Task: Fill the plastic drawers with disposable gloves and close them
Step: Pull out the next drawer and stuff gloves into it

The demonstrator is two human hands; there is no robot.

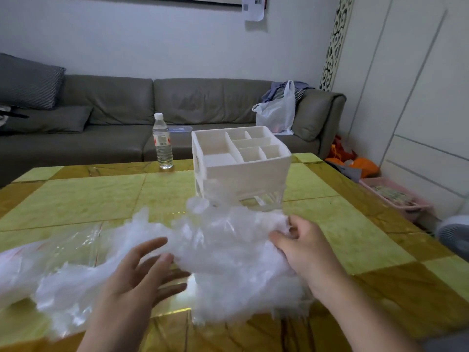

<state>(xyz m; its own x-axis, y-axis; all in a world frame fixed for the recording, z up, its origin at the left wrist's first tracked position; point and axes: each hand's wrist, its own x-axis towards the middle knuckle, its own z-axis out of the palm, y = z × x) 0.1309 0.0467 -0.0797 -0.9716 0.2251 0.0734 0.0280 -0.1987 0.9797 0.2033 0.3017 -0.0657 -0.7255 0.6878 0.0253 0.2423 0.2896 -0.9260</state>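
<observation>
A large heap of thin, clear disposable gloves [223,265] lies on the yellow table in front of me. Behind it stands a white plastic organizer [241,161] with open top compartments. A clear drawer [264,200] at its base is pulled out toward me, its front partly hidden by the gloves. My left hand [142,278] reaches over the heap's left side with fingers spread and straight, touching the plastic. My right hand [302,245] grips a bunch of gloves at the heap's right edge, fingers curled into it.
A water bottle [163,142] stands at the table's far edge, left of the organizer. A flat clear bag [76,240] lies at the left. Beyond the table [76,199] is a grey sofa [127,118]; a pink basket [396,196] and a fan [454,237] sit on the floor at right.
</observation>
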